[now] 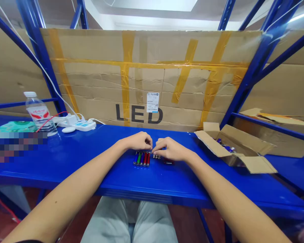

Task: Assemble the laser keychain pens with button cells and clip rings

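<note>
A row of small pen-like sticks (pixel 142 158), blue, green and red, lies side by side on the blue metal bench (pixel 91 162). My left hand (pixel 139 141) rests curled over the far ends of that row, fingers closed on them. My right hand (pixel 171 149) lies just to the right, fingers pinched at a few small silvery pieces (pixel 156 156); a red stick (pixel 168 162) shows partly under its palm. The two hands almost touch at the fingertips.
An open cardboard box (pixel 239 152) with blue items inside stands at the right. At the left are a water bottle (pixel 39 113), a white power strip (pixel 82 125) with cables, and a green packet (pixel 17 127). A taped cardboard wall marked LED (pixel 139 114) closes the back.
</note>
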Available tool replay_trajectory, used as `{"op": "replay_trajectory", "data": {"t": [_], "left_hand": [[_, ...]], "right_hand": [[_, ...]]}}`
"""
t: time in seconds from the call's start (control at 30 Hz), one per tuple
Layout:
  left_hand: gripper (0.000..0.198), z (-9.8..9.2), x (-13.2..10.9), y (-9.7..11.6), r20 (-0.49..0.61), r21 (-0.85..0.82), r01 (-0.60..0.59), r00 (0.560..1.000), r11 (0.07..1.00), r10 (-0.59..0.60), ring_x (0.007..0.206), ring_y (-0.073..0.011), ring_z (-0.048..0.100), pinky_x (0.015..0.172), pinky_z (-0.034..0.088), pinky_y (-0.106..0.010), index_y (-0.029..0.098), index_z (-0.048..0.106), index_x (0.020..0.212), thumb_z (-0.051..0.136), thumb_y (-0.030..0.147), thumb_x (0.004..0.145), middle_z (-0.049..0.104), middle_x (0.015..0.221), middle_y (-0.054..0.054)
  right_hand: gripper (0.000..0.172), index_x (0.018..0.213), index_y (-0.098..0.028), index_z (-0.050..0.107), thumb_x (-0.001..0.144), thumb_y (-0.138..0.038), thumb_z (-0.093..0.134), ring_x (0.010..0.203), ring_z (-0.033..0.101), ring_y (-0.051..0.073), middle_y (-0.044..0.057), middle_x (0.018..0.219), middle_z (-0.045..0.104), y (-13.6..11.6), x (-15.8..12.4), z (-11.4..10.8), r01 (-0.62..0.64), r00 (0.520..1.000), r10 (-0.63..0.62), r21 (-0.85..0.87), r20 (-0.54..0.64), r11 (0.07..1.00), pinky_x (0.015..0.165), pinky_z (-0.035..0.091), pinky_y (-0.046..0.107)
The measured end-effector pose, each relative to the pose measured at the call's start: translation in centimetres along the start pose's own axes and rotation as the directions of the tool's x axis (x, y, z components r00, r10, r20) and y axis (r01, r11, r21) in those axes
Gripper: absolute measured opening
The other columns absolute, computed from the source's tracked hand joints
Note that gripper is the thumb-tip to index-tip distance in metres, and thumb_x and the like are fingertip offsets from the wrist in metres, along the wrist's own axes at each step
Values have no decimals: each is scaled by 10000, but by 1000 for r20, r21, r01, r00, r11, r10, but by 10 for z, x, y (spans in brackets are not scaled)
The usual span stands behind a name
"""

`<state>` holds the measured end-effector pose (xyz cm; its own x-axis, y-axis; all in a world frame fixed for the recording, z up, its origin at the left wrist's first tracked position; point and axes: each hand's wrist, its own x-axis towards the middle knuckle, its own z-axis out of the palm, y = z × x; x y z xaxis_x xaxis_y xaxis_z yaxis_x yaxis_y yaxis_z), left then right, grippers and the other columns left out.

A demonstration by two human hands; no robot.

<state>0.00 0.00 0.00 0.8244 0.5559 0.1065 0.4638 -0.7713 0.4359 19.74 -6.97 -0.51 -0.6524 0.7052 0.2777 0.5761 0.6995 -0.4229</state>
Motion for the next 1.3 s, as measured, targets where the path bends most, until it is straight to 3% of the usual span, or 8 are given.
{"op": "replay_trajectory", "data": {"t": [0.17,0.47,0.7,0.87,0.97,1.07,1.3], "left_hand": [[149,2,1,-4,30,13,0,1000,1000,0,706,-141,573,652,416,-225,146,735,746,609,206,692,685,725,-24],[163,2,1,-2,-11,12,-18,1000,1000,18,727,-148,590,678,429,-241,144,735,755,611,247,730,698,784,-43],[158,3,1,-4,66,25,-3,998,1000,1,731,-151,602,674,430,-233,150,744,763,662,273,708,703,754,-38],[153,2,1,-6,14,21,101,995,995,-101,710,-147,615,634,427,-227,142,736,745,649,262,710,717,753,-39],[141,1,1,-8,-16,9,183,983,983,-182,711,-144,622,636,429,-227,148,729,737,650,263,716,721,751,-31],[126,1,2,-10,-10,11,209,978,978,-209,711,-140,618,642,426,-230,157,721,741,653,262,721,720,757,-24],[123,2,2,-12,-57,119,234,972,965,-229,672,-136,583,604,390,-238,161,700,749,602,236,757,700,750,-30]], "right_hand": [[204,963,-208,776,872,-207,594,889,629,182,42,922,761,-8,7,15,64,995,-64,-3,71,998,824,453,290],[217,929,-185,775,856,-199,571,819,665,155,35,915,762,-20,-1,9,2,980,-16,69,198,998,772,460,246],[143,848,-165,720,782,-285,678,585,590,99,-19,649,681,-30,-5,8,-118,913,53,137,404,983,564,411,191],[79,799,-157,637,734,-195,661,565,560,100,-32,607,615,-25,-9,-2,-190,872,65,214,484,958,541,390,196],[96,776,-166,559,699,-130,604,580,533,103,-30,645,587,-15,-14,-17,-239,916,105,318,387,918,548,388,212],[95,747,-174,504,688,-134,568,592,462,91,-38,671,519,-4,-18,-30,-229,967,159,395,201,890,540,348,216],[108,771,-191,475,698,-173,552,623,453,109,-36,690,508,25,-15,-25,-266,962,274,279,11,923,575,357,247]]}}
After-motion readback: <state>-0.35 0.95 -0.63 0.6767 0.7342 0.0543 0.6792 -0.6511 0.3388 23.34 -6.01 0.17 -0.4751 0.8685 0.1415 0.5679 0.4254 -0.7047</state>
